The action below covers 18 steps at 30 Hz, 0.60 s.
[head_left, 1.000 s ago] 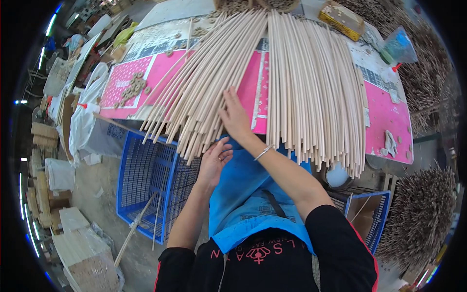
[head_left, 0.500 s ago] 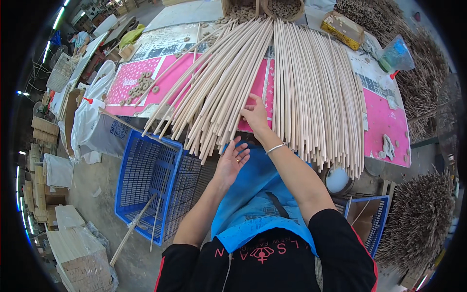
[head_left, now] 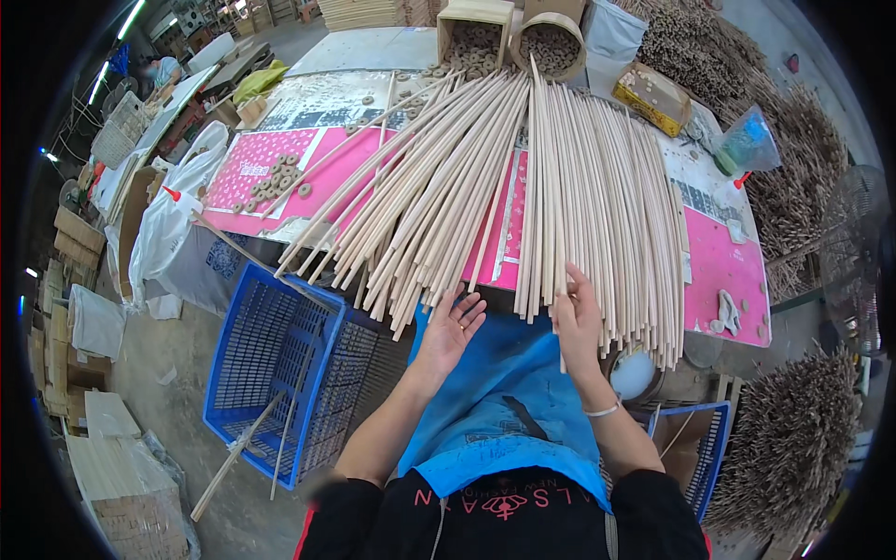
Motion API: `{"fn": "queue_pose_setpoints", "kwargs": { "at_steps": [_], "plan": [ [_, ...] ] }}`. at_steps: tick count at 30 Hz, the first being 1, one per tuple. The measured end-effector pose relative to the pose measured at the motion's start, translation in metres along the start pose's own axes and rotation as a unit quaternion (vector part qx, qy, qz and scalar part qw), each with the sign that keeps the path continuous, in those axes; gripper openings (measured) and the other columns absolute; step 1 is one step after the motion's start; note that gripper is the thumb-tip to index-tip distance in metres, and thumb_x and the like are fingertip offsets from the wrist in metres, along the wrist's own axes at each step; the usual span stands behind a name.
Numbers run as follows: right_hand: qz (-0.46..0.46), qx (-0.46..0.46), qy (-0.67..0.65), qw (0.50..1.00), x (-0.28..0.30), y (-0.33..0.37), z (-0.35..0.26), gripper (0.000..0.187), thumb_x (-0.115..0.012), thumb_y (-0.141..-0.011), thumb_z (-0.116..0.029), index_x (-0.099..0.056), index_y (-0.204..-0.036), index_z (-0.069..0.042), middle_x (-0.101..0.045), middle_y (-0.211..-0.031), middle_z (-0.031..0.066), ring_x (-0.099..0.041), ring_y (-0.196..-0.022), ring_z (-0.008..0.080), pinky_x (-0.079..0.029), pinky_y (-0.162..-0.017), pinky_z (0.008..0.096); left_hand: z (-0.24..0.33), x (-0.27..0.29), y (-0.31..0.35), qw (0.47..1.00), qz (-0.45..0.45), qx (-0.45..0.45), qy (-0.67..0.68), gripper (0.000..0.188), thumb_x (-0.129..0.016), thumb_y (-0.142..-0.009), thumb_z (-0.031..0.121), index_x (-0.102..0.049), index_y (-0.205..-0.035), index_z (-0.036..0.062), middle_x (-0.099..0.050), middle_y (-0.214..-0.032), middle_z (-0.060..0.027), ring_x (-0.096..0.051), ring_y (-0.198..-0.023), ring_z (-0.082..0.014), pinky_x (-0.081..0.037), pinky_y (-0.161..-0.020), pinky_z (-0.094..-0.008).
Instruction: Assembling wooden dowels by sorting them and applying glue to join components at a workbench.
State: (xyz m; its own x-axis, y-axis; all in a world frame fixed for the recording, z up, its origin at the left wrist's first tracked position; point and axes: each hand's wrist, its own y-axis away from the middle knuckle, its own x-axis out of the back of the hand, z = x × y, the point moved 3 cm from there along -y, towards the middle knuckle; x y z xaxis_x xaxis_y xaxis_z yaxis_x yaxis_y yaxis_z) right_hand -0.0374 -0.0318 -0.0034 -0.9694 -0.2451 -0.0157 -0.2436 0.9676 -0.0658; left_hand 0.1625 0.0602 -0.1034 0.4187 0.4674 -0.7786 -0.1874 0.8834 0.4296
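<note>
A worker in a blue apron [head_left: 504, 392] stood at a pink-topped surface [head_left: 714, 271] bearing pale sticks in two groups, a loose left fan [head_left: 429, 196] and a straighter right pile [head_left: 611, 215], both jutting past the near edge. The step in hand appeared to be placing a single stick [head_left: 563, 360] at the left side of the pile, where its end poked out below the right hand [head_left: 579, 322]. That hand's grip looked pinched on the stick, though the fingers hid part of the hold. The next move seemed to call for a light, straight draw, keeping the stick from crossing its neighbors. The right forearm angled in from the lower right, fingers pointing away from the body. The left hand [head_left: 450, 338] lay palm up, fingers apart and holding nothing, beneath the fan's ends; whether it touched them could not be told.
</note>
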Motion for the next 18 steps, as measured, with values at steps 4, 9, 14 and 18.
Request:
{"fn": "queue_pose_setpoints", "kwargs": {
  "at_steps": [4,9,14,18],
  "plan": [
    [0.042,0.059,0.083,0.994,0.042,-0.012,0.007,0.048,-0.050,-0.098,0.000,-0.051,-0.145,0.001,-0.053,-0.097,0.0019,-0.050,-0.075,0.0053,-0.044,-0.062,0.0222,-0.006,-0.001,-0.008,1.000,0.014,-0.002,0.017,0.044,-0.058,-0.105,0.041,-0.053,-0.139,0.0140,-0.063,-0.128,-0.0089,-0.060,-0.125,-0.0251,-0.048,-0.109,-0.0406],
    [0.070,0.198,0.486,0.848,0.077,-0.048,-0.006,0.048,-0.056,-0.091,0.000,-0.056,-0.139,0.002,-0.060,-0.113,0.0182,-0.061,-0.095,0.0303,-0.051,-0.085,0.0380,-0.009,0.003,-0.020,0.997,-0.027,-0.007,0.074,0.034,-0.063,-0.103,0.031,-0.058,-0.130,0.0114,-0.067,-0.121,-0.0092,-0.062,-0.122,-0.0239,-0.050,-0.108,-0.0403],
    [-0.052,0.097,0.205,0.972,-0.003,-0.059,0.001,0.039,-0.062,-0.097,-0.013,-0.060,-0.133,0.001,-0.068,-0.111,0.0158,-0.068,-0.099,0.0249,-0.054,-0.085,0.0361,-0.006,0.006,-0.016,0.997,0.003,-0.038,0.063,0.024,-0.066,-0.102,0.028,-0.061,-0.119,0.0107,-0.068,-0.120,-0.0069,-0.064,-0.118,-0.0219,-0.052,-0.104,-0.0374],
    [-0.133,-0.163,0.089,0.974,-0.082,-0.088,0.072,0.053,-0.065,-0.097,-0.022,-0.051,-0.141,0.005,-0.069,-0.107,0.0160,-0.071,-0.082,0.0200,-0.059,-0.064,0.0308,-0.001,-0.003,-0.002,0.999,0.002,-0.039,0.016,0.024,-0.062,-0.103,0.026,-0.060,-0.121,0.0100,-0.068,-0.125,-0.0074,-0.065,-0.116,-0.0205,-0.054,-0.099,-0.0366]
  ]
}}
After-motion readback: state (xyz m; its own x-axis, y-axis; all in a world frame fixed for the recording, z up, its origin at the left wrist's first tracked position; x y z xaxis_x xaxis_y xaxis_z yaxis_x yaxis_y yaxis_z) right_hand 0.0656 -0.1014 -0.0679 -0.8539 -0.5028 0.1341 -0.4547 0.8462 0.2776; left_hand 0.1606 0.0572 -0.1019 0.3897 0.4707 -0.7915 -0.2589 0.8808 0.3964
